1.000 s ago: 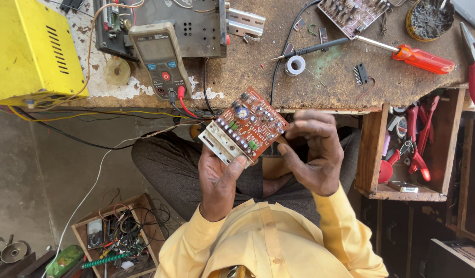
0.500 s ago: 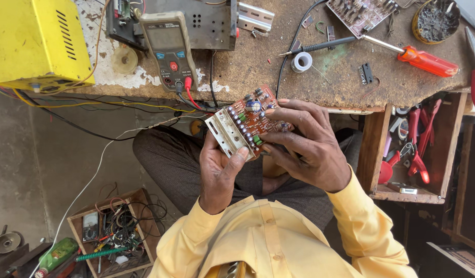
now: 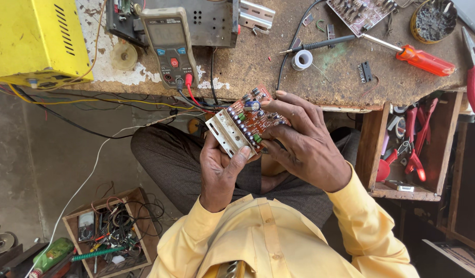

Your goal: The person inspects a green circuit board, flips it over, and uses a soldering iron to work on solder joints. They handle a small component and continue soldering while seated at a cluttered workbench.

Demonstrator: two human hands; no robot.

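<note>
Cluttered and scarred, our bench (image 3: 278, 67) carries a multimeter (image 3: 170, 46), a red screwdriver (image 3: 422, 59) and a solder roll (image 3: 301, 59), and just below its front edge we hold a red circuit board (image 3: 247, 122) over our lap. Our left hand (image 3: 219, 170) grips it from beneath, fingers (image 3: 238, 157) curled narrowly with the thumb on its metal heatsink. Our right hand (image 3: 309, 146) lies over the board's far side, fingers (image 3: 291, 105) slightly spread, pressing the components.

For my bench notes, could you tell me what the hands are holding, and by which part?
Both hold a red circuit board: the left hand by its metal heat-sink edge, the right hand over its far side.
</note>
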